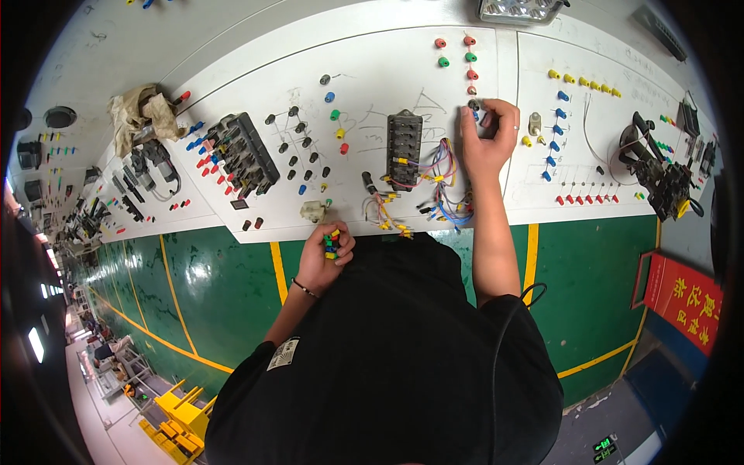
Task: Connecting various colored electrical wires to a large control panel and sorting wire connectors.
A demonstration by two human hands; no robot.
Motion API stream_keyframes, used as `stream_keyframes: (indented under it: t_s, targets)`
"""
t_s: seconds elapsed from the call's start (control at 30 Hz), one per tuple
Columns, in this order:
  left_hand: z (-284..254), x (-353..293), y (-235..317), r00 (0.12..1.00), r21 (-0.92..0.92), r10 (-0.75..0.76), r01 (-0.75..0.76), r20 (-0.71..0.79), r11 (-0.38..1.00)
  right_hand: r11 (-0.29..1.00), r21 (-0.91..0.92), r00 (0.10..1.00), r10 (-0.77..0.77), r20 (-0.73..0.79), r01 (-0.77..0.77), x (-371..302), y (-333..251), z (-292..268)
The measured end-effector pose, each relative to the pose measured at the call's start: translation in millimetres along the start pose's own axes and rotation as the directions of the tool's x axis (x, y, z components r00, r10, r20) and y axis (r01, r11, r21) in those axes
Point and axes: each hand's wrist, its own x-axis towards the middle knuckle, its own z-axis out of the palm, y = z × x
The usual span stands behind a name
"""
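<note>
Board: white training panel [256, 74] with coloured sockets, standing across the far half of the view; a green floor with yellow lines lies below it.
Fuse block: black block [404, 139] at panel centre, several coloured leads [443, 182] already fitted at its near end and hanging in a loose bundle to its right.
Right hand: right hand [488, 136] is up on the panel just right of the fuse block, fingertips pinched on a plug [474, 106] at a socket below the red and green column; whether the plug is fully seated cannot be told.
Left hand: left hand [324, 256] is at the near edge of the panel, fingers curled tight round a bunch of spare plugs [332, 244], yellow, green and red.
Done, as judged: part of the wiring is in place at the fuse block.
Left, as judged: the plugs in the left hand are unplaced, and many sockets [298, 147] left of the fuse block stand bare.
Other items: relay block [244, 155] far left, cloth [139, 112] beyond it, black component cluster [663, 174] at far right.
</note>
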Motion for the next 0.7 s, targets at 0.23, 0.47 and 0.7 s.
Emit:
stream_keyframes:
  t_s: [0.23,0.47,0.7]
  targets:
    - [1.7,-1.4,0.6,1.000,0.017,0.001,-0.001,0.000,1.000,0.999,-0.030,1.000,0.024,0.014,-0.024,-3.4,6.0,-0.6]
    - [2.9,-2.3,3.3,1.000,0.026,0.001,-0.001,-0.002,1.000,1.000,-0.014,0.999,-0.018,0.037,0.019,-4.5,6.8,-1.3]
    - [1.1,-2.7,4.4,1.000,0.023,-0.001,0.001,-0.006,1.000,1.000,-0.009,0.999,-0.011,0.037,0.012,-3.0,6.9,-1.6]
